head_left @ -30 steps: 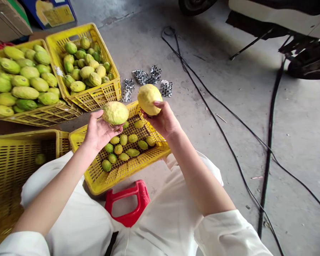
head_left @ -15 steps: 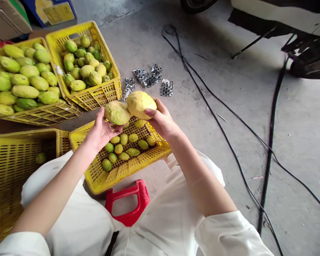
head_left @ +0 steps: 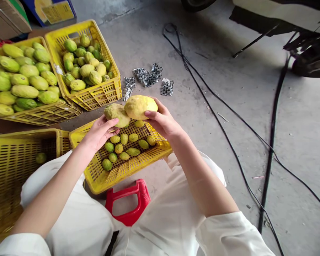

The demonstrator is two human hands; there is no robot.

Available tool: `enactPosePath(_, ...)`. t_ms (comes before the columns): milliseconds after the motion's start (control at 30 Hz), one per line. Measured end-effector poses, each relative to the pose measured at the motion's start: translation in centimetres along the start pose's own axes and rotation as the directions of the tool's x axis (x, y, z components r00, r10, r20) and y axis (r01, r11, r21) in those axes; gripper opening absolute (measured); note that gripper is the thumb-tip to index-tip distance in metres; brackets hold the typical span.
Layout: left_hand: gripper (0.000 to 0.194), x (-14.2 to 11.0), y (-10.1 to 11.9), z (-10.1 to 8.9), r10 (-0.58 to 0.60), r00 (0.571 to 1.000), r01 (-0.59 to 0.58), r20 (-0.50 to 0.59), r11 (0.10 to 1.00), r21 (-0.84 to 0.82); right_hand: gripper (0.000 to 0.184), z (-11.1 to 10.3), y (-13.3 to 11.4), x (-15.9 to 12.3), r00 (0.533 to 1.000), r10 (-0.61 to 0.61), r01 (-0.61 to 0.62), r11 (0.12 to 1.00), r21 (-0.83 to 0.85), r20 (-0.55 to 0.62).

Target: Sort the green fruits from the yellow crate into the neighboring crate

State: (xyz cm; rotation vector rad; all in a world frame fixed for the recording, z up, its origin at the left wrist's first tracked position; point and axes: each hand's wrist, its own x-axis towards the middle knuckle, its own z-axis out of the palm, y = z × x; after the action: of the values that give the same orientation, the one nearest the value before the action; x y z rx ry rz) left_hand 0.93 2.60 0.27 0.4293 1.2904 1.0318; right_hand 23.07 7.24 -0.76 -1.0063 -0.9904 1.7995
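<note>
My left hand is closed on a dull green-yellow lemon, with its thumb on the near side. A bigger, bright yellow lemon rests in my right hand, the thumb lying along its lower edge. The two bumpy fruits are side by side and appear to touch. Both are held over a yellow plastic crate between my knees. Several small green and yellow lemons lie scattered on the perforated bottom of that crate.
Two yellow crates at the upper left hold many lemons. Another crate stands by my left leg with one green fruit visible. A red stool, crumpled foil packets, black cables and a parked scooter are around me.
Both lemons have dropped slightly lower. My left thumb has moved from upright onto the side of the greenish lemon, and the yellow lemon has turned in my right hand.
</note>
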Motion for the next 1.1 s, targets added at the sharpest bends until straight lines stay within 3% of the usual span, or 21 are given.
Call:
enactPosePath(233, 0.04, 0.0, -0.1, 0.1, -0.015, 1.0, 0.015, -0.002, 0.993, -0.115, 0.066, -0.7, 0.8, 0.5, 0.998, -0.019, 0.023, 0.998, 0.066, -0.059)
enactPosePath(433, 0.029, -0.1, 0.1, 0.2, 0.065, 0.997, -0.071, -0.034, 0.979, -0.193, 0.07, -1.0, 0.3, 0.6, 0.996, -0.084, 0.084, 0.996, 0.001, -0.035)
enactPosePath(667, 0.035, 0.1, 0.2, 0.0, 0.055, 0.998, -0.058, -0.025, 0.985, -0.165, 0.082, -0.4, 0.4, 0.5, 0.994, -0.105, 0.105, 0.994, 0.009, -0.001)
enactPosePath(933, 0.039, 0.4, -0.7, 0.1, 0.022, 1.0, -0.024, -0.011, 0.988, -0.153, 0.06, 0.2, 0.5, 0.9, 0.996, 0.01, -0.005, 0.999, 0.052, -0.091)
enactPosePath(1100, 0.033, 0.4, -1.6, 0.4, -0.009, 1.0, 0.01, 0.011, 0.985, -0.17, 0.055, 0.4, 0.2, 0.8, 0.997, 0.048, -0.046, 0.998, 0.035, -0.068)
